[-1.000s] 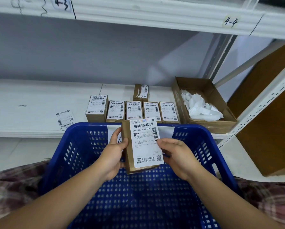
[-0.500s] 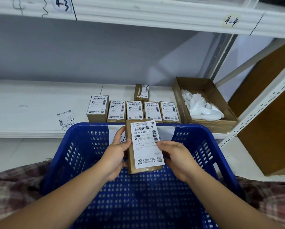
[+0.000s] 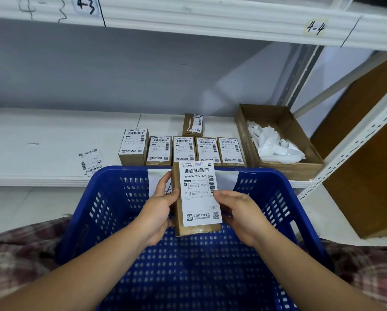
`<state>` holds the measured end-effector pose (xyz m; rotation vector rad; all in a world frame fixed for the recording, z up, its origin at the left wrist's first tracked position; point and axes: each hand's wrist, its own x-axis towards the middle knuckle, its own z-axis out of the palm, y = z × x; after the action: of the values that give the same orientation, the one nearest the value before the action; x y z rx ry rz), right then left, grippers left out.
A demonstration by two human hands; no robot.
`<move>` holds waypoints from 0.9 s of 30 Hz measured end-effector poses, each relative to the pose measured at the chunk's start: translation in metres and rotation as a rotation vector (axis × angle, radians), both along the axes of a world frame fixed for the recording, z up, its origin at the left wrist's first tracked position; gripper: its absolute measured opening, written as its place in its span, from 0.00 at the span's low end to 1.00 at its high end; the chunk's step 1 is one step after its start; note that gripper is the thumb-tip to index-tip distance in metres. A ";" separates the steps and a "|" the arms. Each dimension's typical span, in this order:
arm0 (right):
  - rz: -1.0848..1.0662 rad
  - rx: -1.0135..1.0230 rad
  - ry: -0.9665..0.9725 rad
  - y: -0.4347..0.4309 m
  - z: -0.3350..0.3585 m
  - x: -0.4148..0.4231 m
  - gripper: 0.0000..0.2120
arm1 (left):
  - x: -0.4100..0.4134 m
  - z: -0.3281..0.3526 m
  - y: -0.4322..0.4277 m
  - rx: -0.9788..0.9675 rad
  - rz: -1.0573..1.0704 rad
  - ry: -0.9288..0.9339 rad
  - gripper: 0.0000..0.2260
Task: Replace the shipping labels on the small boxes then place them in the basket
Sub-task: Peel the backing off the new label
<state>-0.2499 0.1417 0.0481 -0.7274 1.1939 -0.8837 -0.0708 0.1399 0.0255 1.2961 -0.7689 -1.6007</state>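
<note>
Over blue perforated plastic basket (image 3: 266, 178), left hand (image 3: 160, 212) and right hand (image 3: 239, 212) each grip a side of small brown cardboard box (image 3: 194, 230); white shipping label (image 3: 199, 194) sits skewed rightward, so unpressed edge may lift or snag if dropped.

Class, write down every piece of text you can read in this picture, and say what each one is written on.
"4-3": left tag on the upper shelf.
"4-4": right tag, same shelf.
"050-050 V05-220": label on the held box.
Fine print there, the shelf boxes and the loose label: too small to read.
</note>
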 end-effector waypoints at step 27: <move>0.014 0.016 0.064 -0.004 -0.008 -0.002 0.10 | -0.006 0.007 0.008 0.003 -0.029 0.003 0.14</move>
<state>-0.2524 0.1373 0.0399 -0.7545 1.2497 -0.8435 -0.0764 0.1480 0.0329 1.2896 -0.7876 -1.6273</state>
